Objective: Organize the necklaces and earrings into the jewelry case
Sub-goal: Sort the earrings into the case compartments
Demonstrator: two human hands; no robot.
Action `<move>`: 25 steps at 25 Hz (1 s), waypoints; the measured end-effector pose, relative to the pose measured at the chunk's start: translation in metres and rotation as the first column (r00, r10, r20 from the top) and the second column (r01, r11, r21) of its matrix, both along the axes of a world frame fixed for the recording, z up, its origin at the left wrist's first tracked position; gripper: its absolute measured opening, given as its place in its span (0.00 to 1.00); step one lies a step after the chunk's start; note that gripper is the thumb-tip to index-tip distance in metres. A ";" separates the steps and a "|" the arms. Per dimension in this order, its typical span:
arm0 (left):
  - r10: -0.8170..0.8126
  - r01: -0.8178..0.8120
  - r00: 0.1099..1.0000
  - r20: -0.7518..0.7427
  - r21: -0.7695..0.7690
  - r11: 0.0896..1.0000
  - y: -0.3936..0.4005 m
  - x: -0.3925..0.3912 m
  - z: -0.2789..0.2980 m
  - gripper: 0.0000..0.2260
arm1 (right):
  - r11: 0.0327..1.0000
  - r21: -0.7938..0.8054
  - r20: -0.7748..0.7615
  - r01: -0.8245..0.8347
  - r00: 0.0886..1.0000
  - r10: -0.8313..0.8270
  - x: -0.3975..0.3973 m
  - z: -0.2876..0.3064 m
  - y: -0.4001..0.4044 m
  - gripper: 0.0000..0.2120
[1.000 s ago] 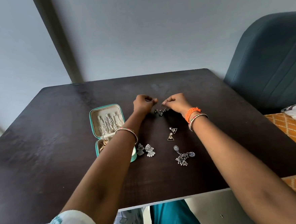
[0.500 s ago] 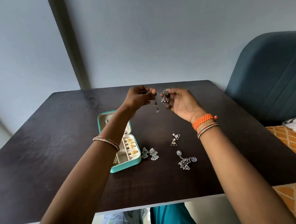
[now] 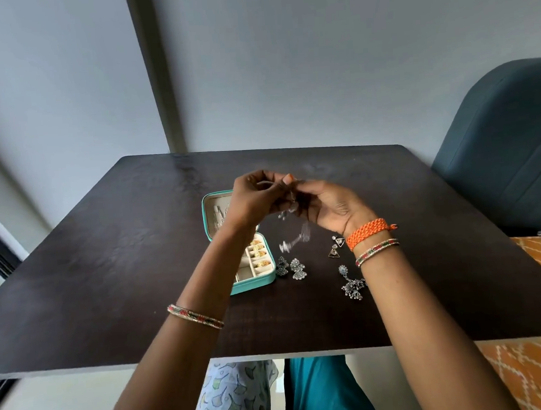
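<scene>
Fingers: we see the left hand (image 3: 256, 199) and right hand (image 3: 330, 207) raised together above the middle of the table (image 3: 108, 280), fingertips meeting and curled onto a dangling earring (image 3: 293, 235).
Earring: motion-blurred; it hangs down from the fingers, its long axis slanting down and toward the left. Finer detail we cannot tell.
Place: the earring is in the air, above the tabletop just right of the jewelry case (image 3: 255, 279).
Around: a fan-shaped silver pair (image 3: 291, 267) lies just beside the case's right wall; a triangular pair (image 3: 336, 246) sits near the right wrist; a clustered silver earring (image 3: 351, 285) lies nearer the front edge, touching the right forearm in our view.
In the way: the left hand and wrist cover part of the case.
Case: teal, open, the lid (image 3: 215, 212) tilted back with chains lying against it; gold pieces (image 3: 259, 253) fill the right-hand compartments of the base.
Beyond: a blue chair (image 3: 509, 156) by the far right corner.
</scene>
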State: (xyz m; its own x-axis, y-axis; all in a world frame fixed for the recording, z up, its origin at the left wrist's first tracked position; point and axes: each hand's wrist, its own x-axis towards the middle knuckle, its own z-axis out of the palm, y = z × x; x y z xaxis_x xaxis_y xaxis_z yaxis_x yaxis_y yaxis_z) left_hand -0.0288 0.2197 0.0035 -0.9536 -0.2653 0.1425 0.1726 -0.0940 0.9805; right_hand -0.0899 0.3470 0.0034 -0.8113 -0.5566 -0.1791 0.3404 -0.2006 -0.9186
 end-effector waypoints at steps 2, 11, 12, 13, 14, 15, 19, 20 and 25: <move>0.131 -0.131 0.991 0.025 -0.008 0.991 0.006 -0.003 -0.012 0.05 | 0.986 0.037 -0.007 0.163 0.987 -0.163 0.002 -0.011 -0.013 0.07; 0.108 -0.090 0.986 0.127 -0.135 0.987 0.001 0.010 -0.038 0.08 | 0.684 0.709 -0.430 0.171 0.874 0.226 0.015 -0.029 0.022 0.04; 0.110 -0.091 0.987 0.118 -0.154 0.984 0.003 0.012 -0.038 0.08 | 0.627 0.764 -0.409 0.151 0.865 0.290 0.020 -0.027 0.029 0.05; 0.109 -0.089 0.988 0.110 -0.175 0.981 0.006 0.014 -0.037 0.08 | 0.575 0.807 -0.383 0.133 0.860 0.338 0.026 -0.025 0.036 0.06; 0.104 -0.084 0.989 0.103 -0.188 0.979 0.008 0.016 -0.037 0.08 | 0.530 0.839 -0.360 0.121 0.855 0.375 0.031 -0.025 0.042 0.05; 0.094 -0.075 0.991 0.095 -0.188 0.979 0.011 0.018 -0.037 0.08 | 0.492 0.863 -0.344 0.117 0.848 0.403 0.037 -0.025 0.047 0.04; 0.055 -0.044 0.996 0.072 -0.152 0.987 0.020 0.025 -0.040 0.08 | 0.392 0.911 -0.318 0.127 0.822 0.473 0.053 -0.027 0.057 0.03; 0.054 -0.043 0.996 0.069 -0.160 0.986 0.022 0.026 -0.040 0.08 | 0.376 0.918 -0.308 0.125 0.822 0.479 0.055 -0.029 0.056 0.04; 0.080 -0.069 0.995 0.060 -0.180 0.981 0.025 0.031 -0.041 0.07 | 0.390 0.902 -0.352 0.185 0.839 0.415 0.061 -0.042 0.048 0.01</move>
